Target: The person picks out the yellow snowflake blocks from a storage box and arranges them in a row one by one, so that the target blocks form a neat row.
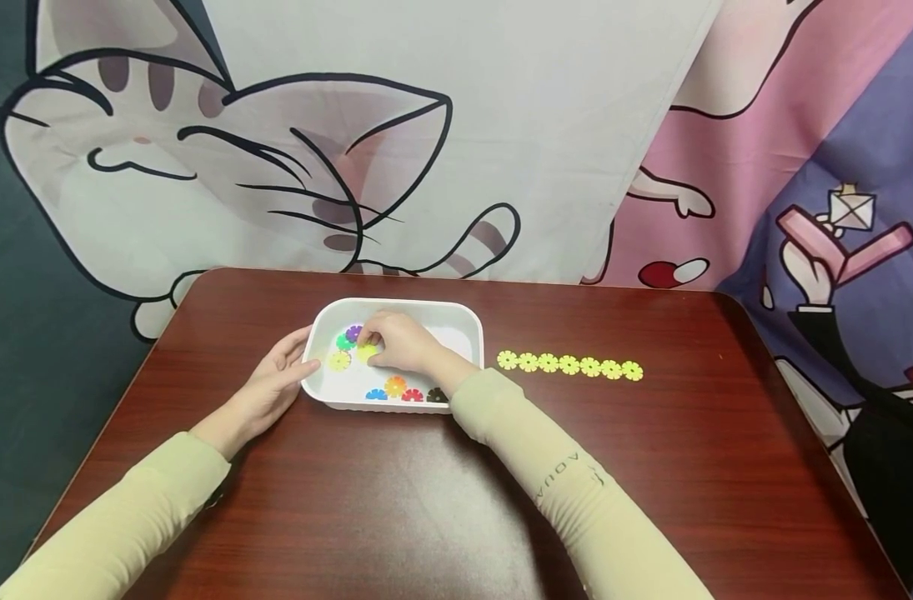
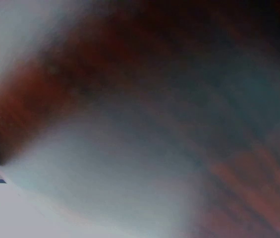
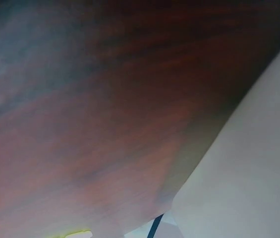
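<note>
A white tray (image 1: 467,333) lies on the table with several flower-shaped plastic discs in it. My left hand (image 1: 272,379) holds the tray at its left end, the thumb lapping over the rim and the fingers along the outside. Inside the tray, my right hand (image 1: 401,342) bends its fingers down and pinches a yellow flower disc (image 1: 366,353). Close by lie a purple disc (image 1: 354,332), a green disc (image 1: 343,342) and another yellow disc (image 1: 339,361). Along the near wall are a blue disc (image 1: 377,395), an orange disc (image 1: 395,386), a red disc (image 1: 412,396) and a black disc (image 1: 436,395).
Right of the tray, a row of several yellow flower discs (image 1: 569,365) runs across the brown table (image 1: 396,500). A cloth with cartoon cats (image 1: 426,167) hangs behind the table's far edge. Both wrist views are blurred, showing mostly tabletop (image 3: 105,124) and pale shapes.
</note>
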`<state>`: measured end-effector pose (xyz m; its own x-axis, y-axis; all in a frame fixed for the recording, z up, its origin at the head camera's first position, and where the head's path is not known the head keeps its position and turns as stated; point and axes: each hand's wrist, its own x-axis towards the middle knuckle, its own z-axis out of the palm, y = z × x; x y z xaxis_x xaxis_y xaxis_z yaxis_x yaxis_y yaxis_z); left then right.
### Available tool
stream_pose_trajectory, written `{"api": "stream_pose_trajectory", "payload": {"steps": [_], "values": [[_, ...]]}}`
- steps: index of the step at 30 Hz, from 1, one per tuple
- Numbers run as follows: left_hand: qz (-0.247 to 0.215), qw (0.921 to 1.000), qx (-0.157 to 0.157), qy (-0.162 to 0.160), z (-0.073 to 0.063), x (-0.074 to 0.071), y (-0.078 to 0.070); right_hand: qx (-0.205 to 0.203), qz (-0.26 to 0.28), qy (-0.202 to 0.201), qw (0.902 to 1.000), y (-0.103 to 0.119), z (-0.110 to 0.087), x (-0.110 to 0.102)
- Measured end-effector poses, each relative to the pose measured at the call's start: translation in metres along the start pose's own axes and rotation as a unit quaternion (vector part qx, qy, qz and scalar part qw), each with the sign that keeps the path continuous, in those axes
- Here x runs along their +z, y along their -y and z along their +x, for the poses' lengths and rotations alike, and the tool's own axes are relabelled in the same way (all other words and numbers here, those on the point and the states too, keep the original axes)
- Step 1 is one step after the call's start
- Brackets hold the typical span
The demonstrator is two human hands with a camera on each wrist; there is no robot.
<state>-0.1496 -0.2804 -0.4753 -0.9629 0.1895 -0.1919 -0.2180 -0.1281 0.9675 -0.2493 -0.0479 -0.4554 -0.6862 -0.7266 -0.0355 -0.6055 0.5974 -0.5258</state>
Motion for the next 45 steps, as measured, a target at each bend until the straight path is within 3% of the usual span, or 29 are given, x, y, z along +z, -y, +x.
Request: {"api": "stream_pose_trajectory", "payload": {"steps": [9, 29, 37, 45], "values": [[-0.007, 1.0000, 0.002, 0.003, 0.0011, -0.0005, 0.0025, 0.010, 0.049, -0.001, 0.9987, -0.0015, -0.0007, 0.0004], [0.004, 1.0000, -0.006, -0.002, 0.0003, -0.0007, -0.0005, 0.003, 0.070, -0.002, 0.9975, -0.0042, 0.0023, 0.0000], [-0.003, 1.0000, -0.006, -0.003, 0.0011, 0.0004, -0.0022, -0.012, 0.111, -0.011, 0.9937, -0.0080, 0.0047, -0.0005], [-0.010, 0.9999, 0.001, 0.000, 0.0007, -0.0009, 0.0002, -0.001, 0.173, -0.008, 0.9849, -0.0072, 0.0024, -0.0014]]}}
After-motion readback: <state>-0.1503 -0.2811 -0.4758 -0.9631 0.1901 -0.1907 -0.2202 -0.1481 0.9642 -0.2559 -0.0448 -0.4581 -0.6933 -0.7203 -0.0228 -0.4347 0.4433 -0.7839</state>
